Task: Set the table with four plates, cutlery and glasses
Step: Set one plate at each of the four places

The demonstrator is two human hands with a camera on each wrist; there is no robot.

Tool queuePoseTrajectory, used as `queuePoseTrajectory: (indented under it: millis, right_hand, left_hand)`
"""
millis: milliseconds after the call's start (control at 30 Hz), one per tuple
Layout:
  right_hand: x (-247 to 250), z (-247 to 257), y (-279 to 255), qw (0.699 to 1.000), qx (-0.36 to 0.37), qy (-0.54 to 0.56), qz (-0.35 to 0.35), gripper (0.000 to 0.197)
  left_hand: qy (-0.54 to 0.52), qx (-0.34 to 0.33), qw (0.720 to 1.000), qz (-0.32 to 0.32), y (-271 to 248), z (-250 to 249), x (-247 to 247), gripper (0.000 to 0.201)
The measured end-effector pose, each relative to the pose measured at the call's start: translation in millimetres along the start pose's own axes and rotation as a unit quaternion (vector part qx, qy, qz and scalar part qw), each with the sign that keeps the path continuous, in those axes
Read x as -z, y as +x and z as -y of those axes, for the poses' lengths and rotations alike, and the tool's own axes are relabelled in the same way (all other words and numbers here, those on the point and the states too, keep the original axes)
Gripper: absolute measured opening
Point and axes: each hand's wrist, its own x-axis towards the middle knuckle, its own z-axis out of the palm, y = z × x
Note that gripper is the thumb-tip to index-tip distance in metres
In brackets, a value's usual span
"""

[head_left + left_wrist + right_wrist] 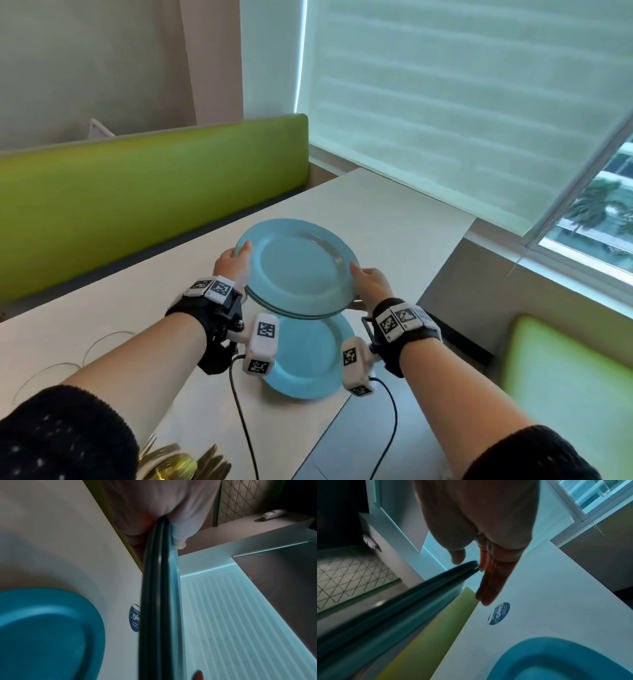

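Observation:
Both hands hold a stack of blue plates (298, 267) level above the white table (394, 212). My left hand (236, 260) grips the stack's left rim, thumb on top. My right hand (368, 282) pinches the right rim, thumb above and straight fingers beneath. The left wrist view shows the stacked rims (159, 601) edge-on between thumb (178, 539) and palm. Through the right wrist camera the rims (402, 604) end between thumb (458, 557) and fingers (488, 585). One more blue plate (308, 363) lies flat on the table under the stack (42, 635) (565, 660).
Gold cutlery (178, 462) lies at the table's near left edge. Clear glass rims (102, 346) show at the left. A green bench back (137, 205) runs along the far side, a green seat (565, 394) sits right. A round blue sticker (499, 613) marks the tabletop.

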Motion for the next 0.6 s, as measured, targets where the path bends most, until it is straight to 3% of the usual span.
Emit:
queuePoseTrajectory:
  millis: [100,233,367,400,500,600]
  right_hand:
    - [16.3,-1.4,30.1,0.997,0.023,-0.048,-0.065,0.022]
    - [36.2,4.3,68.5,0.998,-0.006,-0.008,-0.060,0.023]
    - [54.1,17.2,107.1,0.999,-0.037,0.017,-0.034,0.021]
    - [59.4,19.7,118.7,0.998,-0.044,0.014,-0.032,0.017]
    - [75.8,22.3,143.8,0.998,-0.049,0.015,-0.030,0.011]
    - [91.5,10.3,178.1,0.998,-0.041,-0.041,-0.033,0.038]
  left_hand:
    - [-0.018,0.012,0.999,0.035,6.5,-5.0,-30.1,0.042]
    - [0.007,0.022,0.999,0.031,19.3,-13.2,-66.4,0.048]
    - [0.020,0.053,0.998,0.028,58.2,-2.3,-101.6,0.086]
    - [0.029,0.059,0.998,0.025,69.0,0.9,-111.2,0.087]
    - [0.040,0.050,0.998,0.012,62.7,-13.5,-126.4,0.062]
    - [0.073,0.046,0.996,-0.031,76.6,-10.7,-137.2,0.058]
